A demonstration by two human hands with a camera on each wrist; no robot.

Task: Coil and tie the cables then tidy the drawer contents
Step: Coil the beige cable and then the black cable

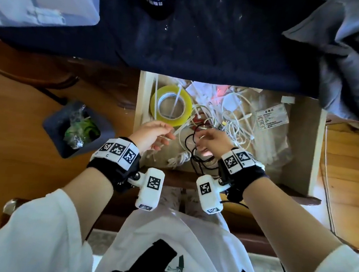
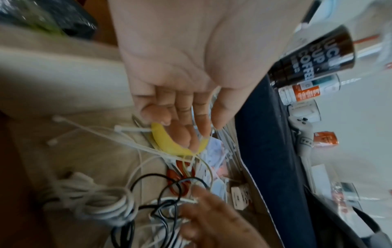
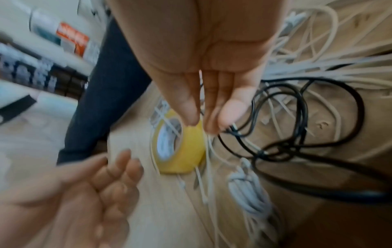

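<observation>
Left hand point(image 1: 151, 133): fingers apart, relaxed, holding nothing.
Right hand point(image 1: 213, 141): fingers pinched on black cable point(image 1: 190, 137).
Tape roll point(image 1: 170, 106): drawer point(image 1: 302, 145), 10 o'clock.

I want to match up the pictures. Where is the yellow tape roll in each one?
Head: the yellow tape roll lies in the drawer's far left corner, beyond the left hand.
Left wrist: only a yellow arc shows, behind the fingertips.
Right wrist: it sits centre, below the right hand.
Shared landmark: the black cable.
</observation>
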